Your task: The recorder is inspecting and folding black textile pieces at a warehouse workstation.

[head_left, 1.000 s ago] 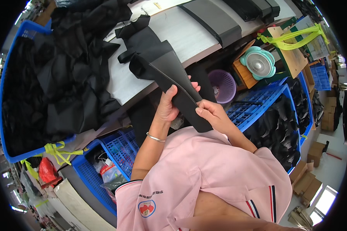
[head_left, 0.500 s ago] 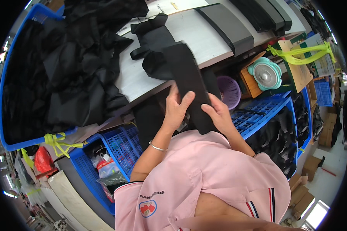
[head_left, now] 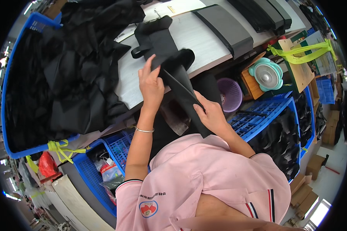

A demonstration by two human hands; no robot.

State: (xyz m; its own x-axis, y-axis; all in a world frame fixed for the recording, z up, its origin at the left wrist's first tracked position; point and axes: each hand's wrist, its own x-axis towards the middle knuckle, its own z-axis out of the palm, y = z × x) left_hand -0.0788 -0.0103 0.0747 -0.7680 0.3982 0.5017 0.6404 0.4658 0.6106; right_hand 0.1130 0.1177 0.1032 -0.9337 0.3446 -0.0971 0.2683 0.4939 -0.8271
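A long black fabric piece (head_left: pixel 187 102) slants from the table edge down to my lap, its upper part folded over so that a long edge shows. My right hand (head_left: pixel 212 115) grips its right edge, thumb on top. My left hand (head_left: pixel 151 86) is raised by the upper left of the piece, index finger stretched out and fingers apart. Whether its fingertips touch the cloth, I cannot tell. Beyond, a black fabric part with a loop (head_left: pixel 158 40) lies on the white table (head_left: pixel 129 77), partly under the folded end.
A large blue crate (head_left: pixel 5 115) heaped with black fabric stands at left. Grey-and-black panel stacks (head_left: pixel 225 27) lie on the table's far right. Right of me are a purple basket (head_left: pixel 230 96), a mint fan (head_left: pixel 266 75) and a blue crate (head_left: pixel 266 111) of black pieces.
My left hand has let go of the piece's lower left side and moved up and left. The piece's upper end has folded over. My right hand still holds its right edge.
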